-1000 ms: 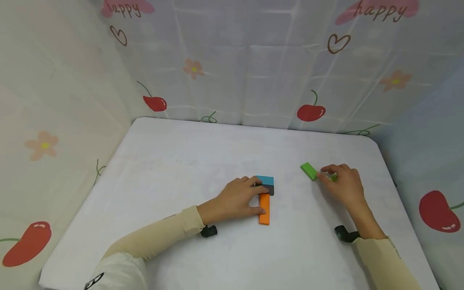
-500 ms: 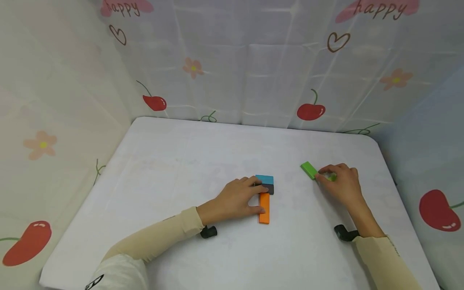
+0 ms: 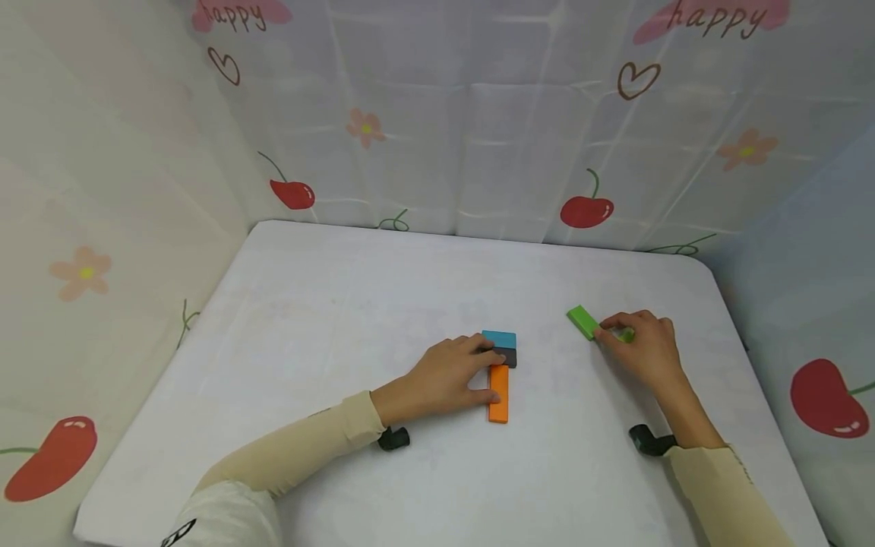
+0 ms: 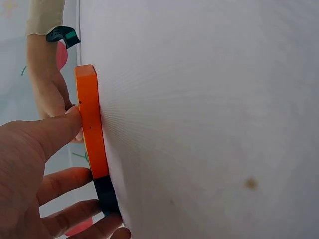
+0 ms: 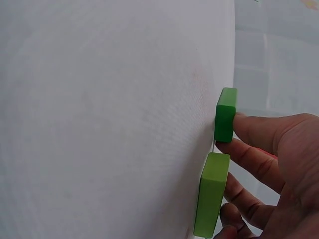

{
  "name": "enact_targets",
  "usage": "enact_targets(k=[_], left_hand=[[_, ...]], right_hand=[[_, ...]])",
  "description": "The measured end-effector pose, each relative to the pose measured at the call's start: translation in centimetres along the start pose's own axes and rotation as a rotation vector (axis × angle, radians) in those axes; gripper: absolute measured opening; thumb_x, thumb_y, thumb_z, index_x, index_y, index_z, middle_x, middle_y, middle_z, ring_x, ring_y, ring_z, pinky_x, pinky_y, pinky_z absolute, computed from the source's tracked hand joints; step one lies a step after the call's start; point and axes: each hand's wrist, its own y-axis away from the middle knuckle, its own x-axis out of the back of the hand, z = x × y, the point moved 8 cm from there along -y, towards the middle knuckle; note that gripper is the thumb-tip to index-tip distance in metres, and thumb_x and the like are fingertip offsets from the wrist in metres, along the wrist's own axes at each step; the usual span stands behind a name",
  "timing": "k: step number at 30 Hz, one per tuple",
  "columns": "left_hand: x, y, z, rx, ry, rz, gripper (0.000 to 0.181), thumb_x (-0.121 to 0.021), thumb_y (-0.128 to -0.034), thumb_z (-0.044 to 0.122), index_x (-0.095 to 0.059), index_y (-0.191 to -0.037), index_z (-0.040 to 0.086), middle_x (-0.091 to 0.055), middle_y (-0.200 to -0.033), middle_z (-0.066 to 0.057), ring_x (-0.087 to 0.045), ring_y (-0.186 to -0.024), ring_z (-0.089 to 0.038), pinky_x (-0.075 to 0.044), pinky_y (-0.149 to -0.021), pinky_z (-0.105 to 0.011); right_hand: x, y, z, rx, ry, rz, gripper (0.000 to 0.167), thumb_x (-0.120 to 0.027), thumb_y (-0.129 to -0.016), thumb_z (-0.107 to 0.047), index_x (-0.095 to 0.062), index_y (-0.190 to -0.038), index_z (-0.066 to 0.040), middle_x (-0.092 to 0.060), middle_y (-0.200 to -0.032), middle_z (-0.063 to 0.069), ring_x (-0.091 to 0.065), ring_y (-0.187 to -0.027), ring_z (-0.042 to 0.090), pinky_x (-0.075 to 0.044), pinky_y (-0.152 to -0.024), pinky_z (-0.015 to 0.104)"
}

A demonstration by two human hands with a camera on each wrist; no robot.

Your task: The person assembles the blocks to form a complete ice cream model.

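My left hand (image 3: 447, 376) spreads over a group of flat blocks in the head view. Its thumb touches the orange block (image 3: 499, 395). Other fingertips rest on the dark block (image 3: 507, 357) and reach the blue block (image 3: 500, 339). Orange meets dark end to side, with blue along the dark one's far side; in the left wrist view, the orange block (image 4: 90, 124) borders the dark block (image 4: 105, 195). My right hand (image 3: 645, 349) pinches one end of a green block (image 5: 226, 114) between thumb and index finger. A lighter green block (image 5: 212, 194) lies under its other fingers.
The blocks lie on a white table (image 3: 383, 289). Printed curtains (image 3: 478, 152) hang behind it and at both sides. A black wrist camera (image 3: 394, 437) sits below the left wrist and another black camera (image 3: 649, 441) by the right wrist.
Since the first frame, the right thumb and index finger have drawn slightly together at the green block. The left hand and its blocks stay in place.
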Motion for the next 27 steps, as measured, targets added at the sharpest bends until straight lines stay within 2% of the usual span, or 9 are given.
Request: enact_targets(k=[8,12,18,23,25,27], left_hand=[[0.0,0.0,-0.1,0.006,0.003,0.0,0.063,-0.069,-0.098,0.065,-0.062,-0.15,0.03,-0.057,-0.152,0.001,-0.064,-0.129,-0.019,-0.056,-0.104,-0.038],[0.0,0.0,-0.1,0.004,0.003,0.008,0.063,-0.07,-0.0977,0.065,-0.063,-0.15,0.03,-0.058,-0.151,0.002,-0.065,-0.129,-0.019,-0.056,-0.103,-0.038],[0.0,0.0,-0.1,0.012,-0.004,0.008,0.063,-0.07,-0.0972,0.065,-0.063,-0.149,0.031,-0.058,-0.151,0.001,-0.065,-0.131,-0.02,-0.055,-0.104,-0.039],[0.0,0.0,-0.1,0.023,-0.001,0.001,0.063,-0.071,-0.0968,0.065,-0.063,-0.15,0.032,-0.058,-0.152,0.001,-0.065,-0.132,-0.021,-0.055,-0.105,-0.041],[-0.1,0.0,-0.1,0.025,-0.003,-0.002,0.063,-0.071,-0.0969,0.065,-0.063,-0.15,0.032,-0.058,-0.153,0.001,-0.064,-0.133,-0.021,-0.055,-0.106,-0.041],[-0.1,0.0,-0.1,0.028,-0.006,-0.005,0.063,-0.071,-0.0971,0.065,-0.062,-0.15,0.032,-0.058,-0.153,0.001,-0.064,-0.133,-0.021,-0.054,-0.107,-0.042]], right_hand=[[0.1,-0.2,-0.2,0.027,-0.02,0.0,0.027,-0.078,-0.098,-0.024,-0.079,-0.112,-0.001,-0.069,-0.106,0.029,-0.051,-0.103,0.042,-0.027,-0.082,0.044],[0.0,-0.5,-0.1,0.016,-0.038,-0.028,0.026,-0.078,-0.098,-0.024,-0.08,-0.113,-0.002,-0.068,-0.107,0.028,-0.048,-0.105,0.042,-0.027,-0.08,0.042],[-0.3,-1.4,0.2,-0.004,-0.037,-0.097,0.031,-0.078,-0.099,-0.029,-0.081,-0.116,-0.003,-0.068,-0.112,0.028,-0.05,-0.11,0.044,-0.032,-0.083,0.046],[-0.7,-2.1,0.6,-0.026,-0.051,-0.151,0.035,-0.077,-0.1,-0.034,-0.08,-0.12,-0.005,-0.07,-0.116,0.027,-0.055,-0.114,0.046,-0.04,-0.088,0.054],[-0.8,-2.4,0.7,-0.036,-0.061,-0.17,0.036,-0.076,-0.1,-0.034,-0.08,-0.122,-0.006,-0.07,-0.116,0.026,-0.056,-0.116,0.045,-0.043,-0.088,0.054],[-0.9,-2.6,0.7,-0.044,-0.064,-0.183,0.036,-0.076,-0.1,-0.034,-0.079,-0.123,-0.007,-0.07,-0.116,0.025,-0.058,-0.115,0.043,-0.044,-0.086,0.049]])
